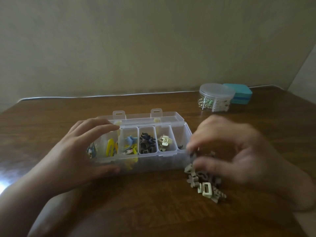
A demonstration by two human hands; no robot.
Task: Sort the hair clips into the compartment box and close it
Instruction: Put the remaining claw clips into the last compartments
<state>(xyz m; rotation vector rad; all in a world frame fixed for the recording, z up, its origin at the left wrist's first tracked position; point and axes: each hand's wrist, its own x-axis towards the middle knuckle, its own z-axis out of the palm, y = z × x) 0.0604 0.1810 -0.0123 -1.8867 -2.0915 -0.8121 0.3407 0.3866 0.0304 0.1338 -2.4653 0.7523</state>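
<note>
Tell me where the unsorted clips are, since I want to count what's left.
In the head view, the loose clips lie on the table right of the compartment box, under the right hand.

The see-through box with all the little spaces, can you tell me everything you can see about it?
The compartment box is clear plastic, long and narrow, lying flat on the brown table. Its lid is open and tipped back, with two latch tabs on the far edge. Dividers split it into a row of compartments holding yellow, blue, dark and cream hair clips; the rightmost looks nearly empty. The left hand holds its left end, and the blurred right hand is by its right end.
</note>
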